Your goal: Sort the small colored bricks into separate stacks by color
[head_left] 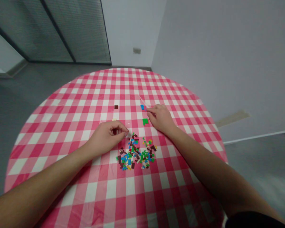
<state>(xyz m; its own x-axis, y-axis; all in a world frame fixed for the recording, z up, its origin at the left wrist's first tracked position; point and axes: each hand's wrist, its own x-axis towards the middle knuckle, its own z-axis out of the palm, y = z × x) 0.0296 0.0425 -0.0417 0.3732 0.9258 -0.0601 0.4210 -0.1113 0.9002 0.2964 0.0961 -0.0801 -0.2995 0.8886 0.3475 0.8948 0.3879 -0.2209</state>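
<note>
A loose pile of small toy building bricks (135,155) in brown, green, blue, white and yellow lies on the table in front of me. Just beyond it on the left, my left hand (108,134) pinches thumb and forefinger together; what is between them is too small to make out. To the right, my right hand (161,117) has its fingers drawn together, with a small blue brick (146,110) at their tips. Beside that fingertip sits a group of blue bricks (142,107). A green group of bricks (145,121) lies nearer to me, left of the right wrist.
A brown group of bricks (116,107) lies farther off on the left. A pale piece (114,119) shows partly behind my left hand. The round table wears a red and white checked cloth (97,196). A wall (216,63) stands close on the right.
</note>
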